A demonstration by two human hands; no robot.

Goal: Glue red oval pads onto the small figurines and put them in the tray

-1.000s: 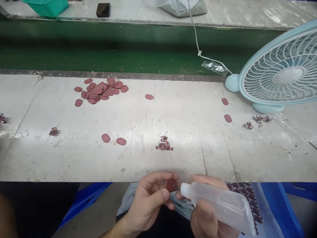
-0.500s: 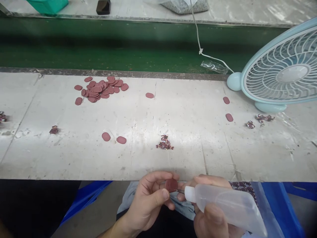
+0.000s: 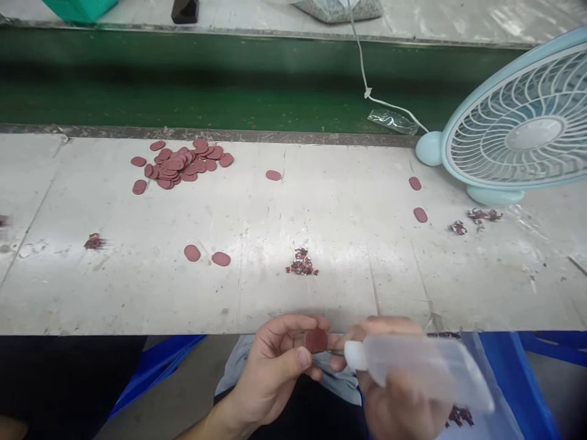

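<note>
Between the thumb and fingers of my left hand [image 3: 275, 373] is a small reddish-brown oval piece [image 3: 315, 340], pinched in front of the table's near edge. My right hand [image 3: 398, 391] is closed around a translucent squeeze bottle [image 3: 426, 366] lying nearly level, its white cap [image 3: 356, 355] toward my left hand. The bottle's thin nozzle [image 3: 336, 352] reaches the right edge of the oval piece; whether it touches I cannot tell. Above my hands, a small pile of dark red and shiny bits [image 3: 302, 264] sits on the table.
The pale table [image 3: 257, 293] carries a heap of oval pieces [image 3: 178, 165] at back left, plus several loose ones. A light blue fan [image 3: 518, 128] stands at right, its white cord [image 3: 362, 61] crossing the green gap [image 3: 229, 91]. Blue plastic [image 3: 518, 385] hangs below the right edge.
My right hand and the bottle have turned slightly, the bottle's base rising a little. My left hand keeps its pinch on the oval piece. The whole view has shifted slightly.
</note>
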